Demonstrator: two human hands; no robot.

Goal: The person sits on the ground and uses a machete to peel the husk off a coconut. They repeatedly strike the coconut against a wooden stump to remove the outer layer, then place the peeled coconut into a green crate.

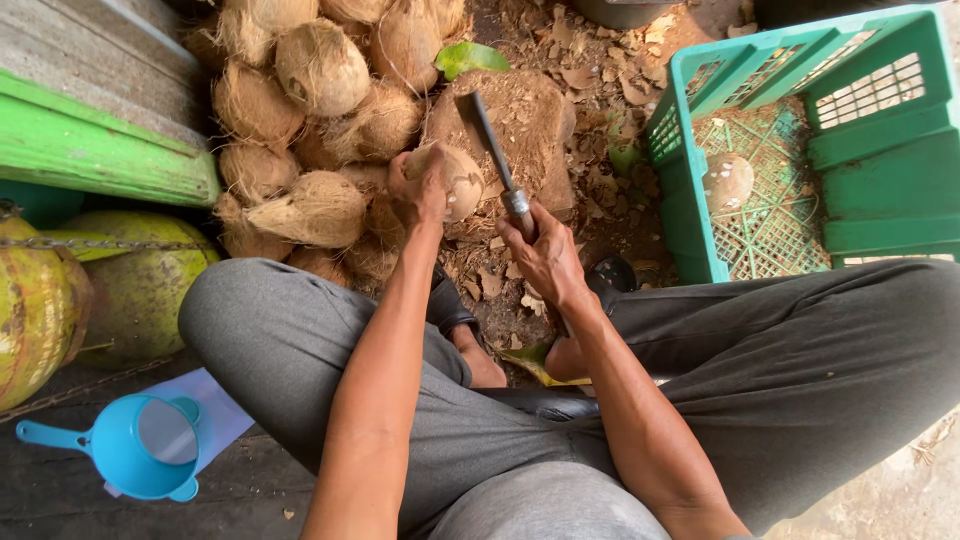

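Past the blue funnel [148, 447] near left, the left hand [420, 190] is clamping 1 husked coconut [457, 180] against the wooden block [525, 115] to steady it, while the right hand [540, 255] is gripping the cleaver [490, 150] raised above it, the green crate [800, 140] sitting far right.

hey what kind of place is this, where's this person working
Probably an outdoor coconut-processing spot, perhaps a stall or yard. A pile of husked coconuts lies on bare ground, a green plastic crate holds one peeled coconut, and green unhusked coconuts sit nearby.
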